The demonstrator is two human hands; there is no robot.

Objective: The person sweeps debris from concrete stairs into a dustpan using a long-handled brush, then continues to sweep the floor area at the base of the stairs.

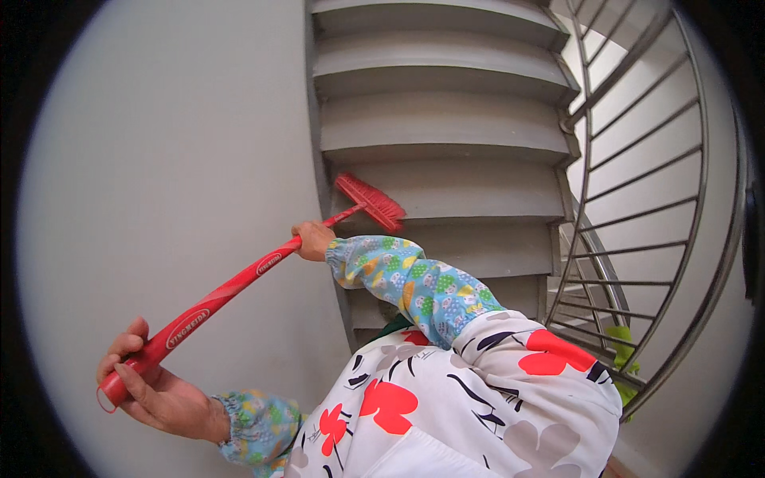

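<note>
My left hand (pixel 161 388) is wrapped around the top end of a red broom handle (pixel 221 294), close to its hanging loop. Lower on the same handle, my right hand (pixel 314 240) grips it not far above the head. The red broom head (pixel 372 202) has red bristles and lies over a grey stair tread (pixel 472 185), near the wall side. From upper right to lower left the broom runs at a slant across my front. Both forearms wear blue patterned sleeve covers (pixel 412 278).
A plain light wall (pixel 161 179) borders the stairs on the left. Several grey steps (pixel 442 113) rise ahead. On the right stands a metal railing (pixel 642 173) with bars. A yellow-green cloth (pixel 623 358) hangs at its lower part.
</note>
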